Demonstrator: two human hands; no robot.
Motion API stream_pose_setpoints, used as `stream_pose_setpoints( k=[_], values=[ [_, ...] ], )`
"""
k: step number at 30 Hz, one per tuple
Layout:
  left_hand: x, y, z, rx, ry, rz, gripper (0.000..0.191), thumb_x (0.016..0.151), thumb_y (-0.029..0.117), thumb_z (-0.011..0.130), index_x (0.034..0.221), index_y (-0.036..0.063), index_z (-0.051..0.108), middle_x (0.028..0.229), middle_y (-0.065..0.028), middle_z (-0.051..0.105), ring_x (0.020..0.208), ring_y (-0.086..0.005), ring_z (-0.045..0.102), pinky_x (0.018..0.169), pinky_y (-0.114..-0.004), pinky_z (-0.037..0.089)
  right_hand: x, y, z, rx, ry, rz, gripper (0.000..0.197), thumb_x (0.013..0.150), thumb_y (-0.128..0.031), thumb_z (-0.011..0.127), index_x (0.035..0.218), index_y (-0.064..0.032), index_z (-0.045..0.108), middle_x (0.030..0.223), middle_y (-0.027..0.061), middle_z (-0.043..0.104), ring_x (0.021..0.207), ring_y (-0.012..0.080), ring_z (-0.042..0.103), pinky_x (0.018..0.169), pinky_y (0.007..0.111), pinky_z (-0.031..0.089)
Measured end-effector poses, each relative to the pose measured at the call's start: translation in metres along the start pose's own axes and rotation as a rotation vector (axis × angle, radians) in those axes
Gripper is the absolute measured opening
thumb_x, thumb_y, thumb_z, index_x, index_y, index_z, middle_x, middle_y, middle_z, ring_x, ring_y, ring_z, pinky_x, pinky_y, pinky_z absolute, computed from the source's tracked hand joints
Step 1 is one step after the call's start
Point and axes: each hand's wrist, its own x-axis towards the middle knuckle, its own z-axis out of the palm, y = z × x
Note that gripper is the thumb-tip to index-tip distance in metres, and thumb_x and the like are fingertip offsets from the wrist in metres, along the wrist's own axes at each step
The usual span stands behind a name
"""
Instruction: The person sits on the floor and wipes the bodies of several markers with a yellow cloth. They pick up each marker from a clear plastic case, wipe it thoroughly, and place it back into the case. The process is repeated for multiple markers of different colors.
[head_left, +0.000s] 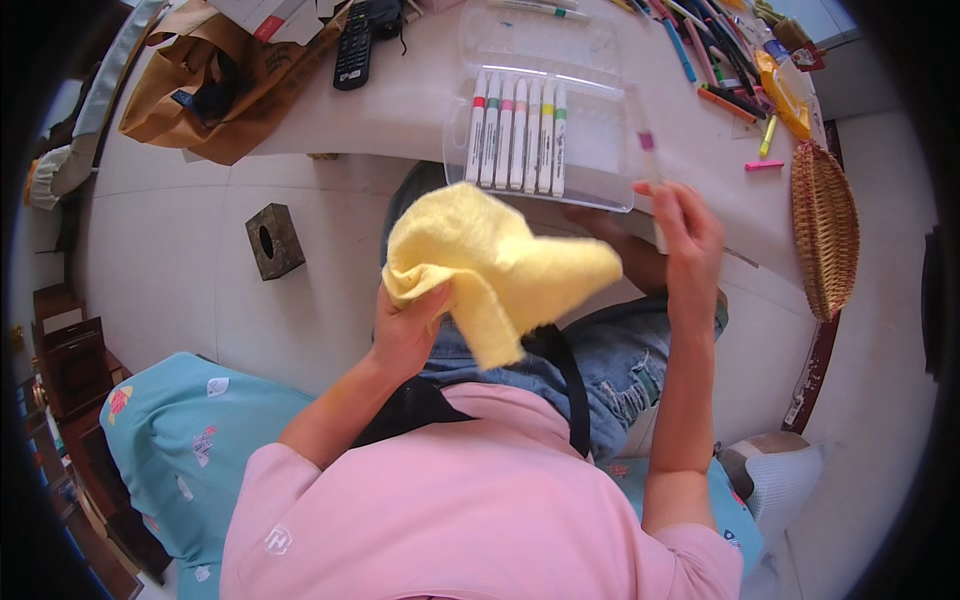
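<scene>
My left hand (409, 326) grips a yellow cloth (495, 262), which hangs loosely over my lap. In my right hand (686, 221) is a white marker pen (651, 161) with a purple band, held upright over the table's edge and slightly blurred. Between and beyond my hands, a clear plastic case (600, 142) lies open at the table's front edge. Several white markers (517, 135) with coloured bands stand side by side in its left part. Another marker (540, 9) lies in the far half of the case.
Loose coloured pens (720, 52), a yellow packet (784, 94) and a woven basket (825, 229) are at the right. On the left side of the table (405, 112) are a brown paper bag (255, 112) and a black remote control (354, 49). A tissue box (275, 241) stands on the floor.
</scene>
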Motion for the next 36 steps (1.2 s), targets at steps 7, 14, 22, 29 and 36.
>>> stream_pose_setpoints(
  k=[7,14,22,29,36],
  values=[
    [-0.003,0.002,-0.007,-0.044,-0.065,-0.048,0.034,0.078,-0.001,0.053,0.11,0.0059,0.044,0.103,-0.0051,0.051,0.096,-0.0155,0.051,0.083,-0.029,0.042,0.057,0.03,0.045,-0.503,-0.111,-0.034,0.026,0.072,-0.02,0.058,0.089,0.0,0.058,0.059,0.0118,0.058,0.055,0.0257,0.057,0.057,0.033,0.044],
    [-0.004,0.002,-0.012,-0.063,-0.063,-0.055,0.033,0.078,0.001,0.054,0.11,0.0052,0.044,0.103,-0.0048,0.052,0.096,-0.0148,0.051,0.082,-0.029,0.042,0.065,0.042,0.063,-0.599,-0.137,-0.12,0.032,0.073,-0.02,0.061,0.098,-0.0033,0.05,0.064,0.0118,0.059,0.058,0.0269,0.058,0.061,0.036,0.046],
    [0.003,0.003,-0.014,-0.062,-0.039,-0.093,0.034,0.078,0.001,0.054,0.11,0.0047,0.044,0.104,-0.0049,0.052,0.097,-0.0149,0.051,0.083,-0.028,0.042,0.039,0.041,0.041,-0.846,-0.252,-0.615,0.05,0.07,-0.028,0.062,0.11,-0.0018,0.048,0.114,0.011,0.048,0.105,0.0255,0.043,0.087,0.038,0.034],
    [0.011,0.004,-0.015,-0.055,-0.041,-0.126,0.037,0.077,-0.001,0.054,0.112,0.0035,0.043,0.105,-0.0058,0.051,0.098,-0.0153,0.05,0.083,-0.028,0.041,0.039,0.042,0.042,-0.959,-0.348,-0.604,0.051,0.071,-0.031,0.061,0.112,-0.0043,0.049,0.121,0.0056,0.044,0.11,0.0237,0.039,0.095,0.045,0.022],
    [0.015,0.02,-0.026,0.018,-0.363,-0.054,0.054,0.07,0.011,0.066,0.117,0.0039,0.04,0.113,-0.0087,0.048,0.104,-0.0197,0.047,0.089,-0.034,0.038,0.136,0.023,0.05,-0.674,-0.152,-0.666,0.017,0.072,-0.018,0.06,0.085,-0.0073,0.06,0.09,0.0051,0.059,0.089,0.024,0.048,0.083,0.036,0.036]
  ],
)
